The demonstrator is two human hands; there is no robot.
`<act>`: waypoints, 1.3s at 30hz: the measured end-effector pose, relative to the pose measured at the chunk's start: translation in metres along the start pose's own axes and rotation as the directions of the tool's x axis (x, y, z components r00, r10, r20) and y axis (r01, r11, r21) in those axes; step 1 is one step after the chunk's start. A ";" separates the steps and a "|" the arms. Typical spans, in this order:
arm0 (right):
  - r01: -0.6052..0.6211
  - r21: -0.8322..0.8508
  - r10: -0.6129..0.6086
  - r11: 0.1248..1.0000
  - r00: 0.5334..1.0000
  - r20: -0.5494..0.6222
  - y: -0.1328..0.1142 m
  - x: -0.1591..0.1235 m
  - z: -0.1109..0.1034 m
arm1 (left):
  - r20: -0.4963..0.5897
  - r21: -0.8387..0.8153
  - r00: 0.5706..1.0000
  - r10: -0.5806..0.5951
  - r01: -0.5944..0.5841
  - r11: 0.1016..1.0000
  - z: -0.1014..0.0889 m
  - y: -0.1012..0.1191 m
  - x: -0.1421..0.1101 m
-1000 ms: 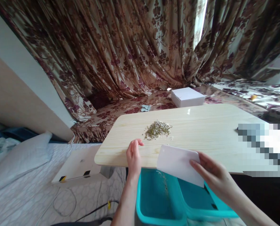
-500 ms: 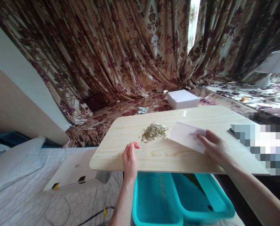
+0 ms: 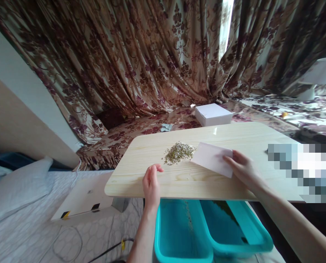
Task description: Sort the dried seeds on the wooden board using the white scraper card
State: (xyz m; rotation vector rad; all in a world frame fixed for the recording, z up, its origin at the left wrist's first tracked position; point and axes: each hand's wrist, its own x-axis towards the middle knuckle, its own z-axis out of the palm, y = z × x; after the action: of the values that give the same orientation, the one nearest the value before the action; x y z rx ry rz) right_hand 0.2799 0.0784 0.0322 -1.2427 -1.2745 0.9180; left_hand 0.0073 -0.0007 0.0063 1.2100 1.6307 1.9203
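On the light wood-grain table (image 3: 135, 160) lies a loose heap of small green and pale grains (image 3: 179, 152). My right hand (image 3: 242, 166) grips a white card (image 3: 213, 157) by its right end, thumb on top. The card's left edge reaches the right side of the heap; whether it touches the grains I cannot tell. At the table's front edge, my left hand (image 3: 152, 181) rests on its side, fingers loosely bent and holding nothing. It stays a little left of and below the heap.
Below the front edge stand two turquoise bins, a left bin (image 3: 183, 252) and a right bin (image 3: 239, 250) with dark green matter inside. A white box (image 3: 213, 111) sits behind the table. A blurred patch (image 3: 313, 164) covers the table's right end.
My right hand has moved slightly left with the white card, bringing its edge closer to the heap. The left hand has barely moved.
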 end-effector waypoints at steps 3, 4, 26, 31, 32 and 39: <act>-0.020 0.031 0.018 0.999 0.998 0.052 -0.005 -0.008 0.005 | -0.001 -0.001 1.000 -0.003 0.003 1.000 0.000 0.000 0.000; -0.029 0.036 0.026 0.999 0.998 0.065 -0.006 -0.011 0.006 | -0.002 -0.001 1.000 -0.005 0.005 1.000 0.000 0.000 0.000; 0.021 0.058 -0.031 0.998 0.984 0.175 -0.026 -0.068 0.014 | -0.014 -0.014 1.000 -0.025 0.025 1.000 0.000 0.000 0.001; 0.094 -0.069 -0.092 0.993 0.995 0.027 -0.026 -0.027 0.002 | -0.019 -0.026 1.000 -0.021 0.021 0.999 0.000 -0.002 0.002; 0.098 -0.088 -0.096 0.991 0.995 0.024 -0.026 -0.022 0.002 | -0.019 -0.025 1.000 -0.022 0.021 0.999 0.000 -0.002 0.002; 0.146 -0.134 -0.146 0.980 0.989 0.015 -0.018 -0.008 0.009 | -0.016 -0.010 1.000 -0.019 0.019 1.000 0.000 -0.001 0.001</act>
State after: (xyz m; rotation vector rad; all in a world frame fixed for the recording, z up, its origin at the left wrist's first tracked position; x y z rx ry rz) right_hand 0.2677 0.0691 0.0470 -1.2327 -1.4316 0.7405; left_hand 0.0064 0.0005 0.0056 1.1741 1.6336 1.9292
